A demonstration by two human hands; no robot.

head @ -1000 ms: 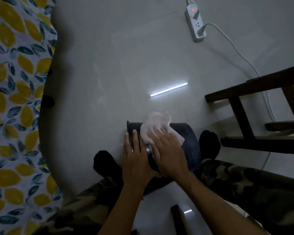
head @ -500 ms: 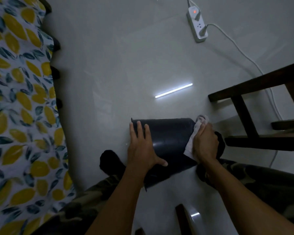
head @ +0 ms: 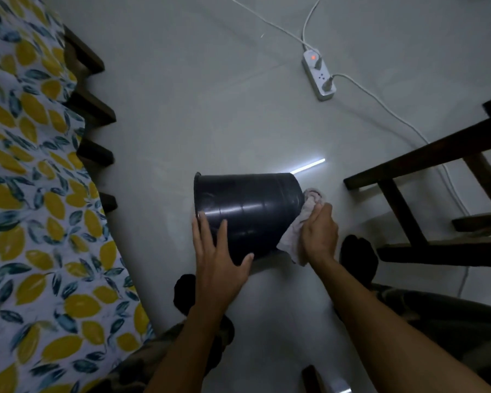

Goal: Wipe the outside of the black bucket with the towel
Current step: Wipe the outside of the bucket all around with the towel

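The black bucket (head: 247, 211) lies on its side above the pale floor, rim to the left and base to the right. My left hand (head: 219, 256) is spread flat on its near wall close to the rim and steadies it. My right hand (head: 319, 232) presses a crumpled whitish towel (head: 294, 236) against the bucket's base end, with part of the towel bunched above my fingers. The inside of the bucket is hidden.
A bed with a lemon-print sheet (head: 31, 194) and dark wooden slats fills the left. A dark wooden chair frame (head: 425, 194) stands at the right. A white power strip (head: 319, 76) with cables lies on the floor beyond. My camouflage trousers and black socks (head: 357, 256) flank the bucket.
My right hand slid the towel from the bucket's near wall to its base end. The bucket has turned and lifted a little, and my left hand has shifted along the wall near the rim.
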